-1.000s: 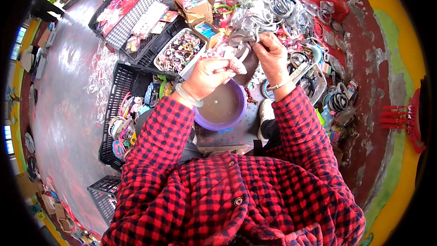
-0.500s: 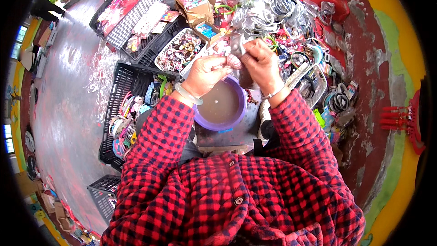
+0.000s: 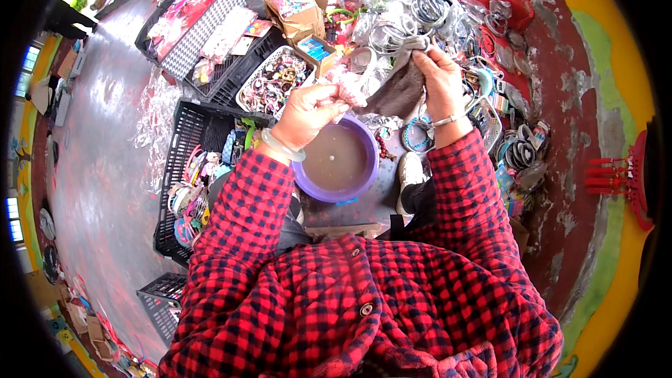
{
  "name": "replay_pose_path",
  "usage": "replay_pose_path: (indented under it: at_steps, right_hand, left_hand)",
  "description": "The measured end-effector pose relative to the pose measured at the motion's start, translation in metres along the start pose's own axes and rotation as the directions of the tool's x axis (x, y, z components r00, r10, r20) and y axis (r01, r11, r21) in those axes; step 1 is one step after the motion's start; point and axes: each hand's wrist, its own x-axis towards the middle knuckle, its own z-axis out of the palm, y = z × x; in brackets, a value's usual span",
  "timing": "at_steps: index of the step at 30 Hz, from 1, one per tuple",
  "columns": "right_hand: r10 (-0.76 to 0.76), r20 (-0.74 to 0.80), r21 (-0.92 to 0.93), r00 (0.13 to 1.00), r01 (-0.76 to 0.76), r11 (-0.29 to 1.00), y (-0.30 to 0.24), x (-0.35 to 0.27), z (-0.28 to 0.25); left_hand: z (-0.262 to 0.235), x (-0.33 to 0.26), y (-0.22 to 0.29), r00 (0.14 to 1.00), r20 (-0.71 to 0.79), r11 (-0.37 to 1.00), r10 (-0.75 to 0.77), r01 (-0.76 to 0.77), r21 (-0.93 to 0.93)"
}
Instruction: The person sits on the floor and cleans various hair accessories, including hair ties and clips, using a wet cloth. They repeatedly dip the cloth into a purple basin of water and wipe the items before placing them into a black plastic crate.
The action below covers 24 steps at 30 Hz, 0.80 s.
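My left hand [image 3: 306, 117] pinches a small, crumpled-looking pink-and-white piece [image 3: 351, 91] between thumb and fingers; its exact kind is hard to make out. To the right, my right hand [image 3: 444, 87] grips the upper edge of a dark grey-brown cloth [image 3: 402, 89], which hangs down and slants toward the pink piece. Below both hands stands a round purple basin [image 3: 376, 161] of murky water, with a small white speck in the water. A blue beaded ring [image 3: 418, 134] lies below my right hand, and a string of dark red beads [image 3: 382, 145] lies beside the basin.
A black crate [image 3: 170, 189] of headbands stands left of the basin. Beyond it are a white basket [image 3: 276, 78] of hair ties, an open cardboard box [image 3: 304, 22] and a patterned bin [image 3: 203, 28]. Plastic-wrapped hoops [image 3: 430, 8] pile up at the far right.
My hands have moved apart. The right hand has gone right, spreading the grey-brown cloth that was bunched; the left has shifted slightly left with the pink-and-white piece.
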Motion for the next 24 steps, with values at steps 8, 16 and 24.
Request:
replay_pose_path:
  at_steps: [8, 16, 24]
  right_hand:
    - [0.052, 0.193, -0.303, 0.98, 0.009, 0.953, -0.009, -0.03, 0.033]
    - [-0.179, 0.762, -0.526, 0.622, 0.756, 0.388, -0.032, -0.03, 0.034]
    - [0.05, 0.852, -0.435, 0.521, 0.65, 0.623, -0.033, -0.035, 0.026]
  left_hand:
    - [0.007, 0.007, -0.002, 0.981, 0.083, 0.949, 0.175, -0.19, 0.25]
    - [-0.005, 0.002, 0.008, 0.99, 0.134, 0.992, -0.037, 0.053, -0.111]
    - [-0.013, 0.0, 0.019, 0.914, 0.388, 0.992, -0.115, 0.127, -0.004]
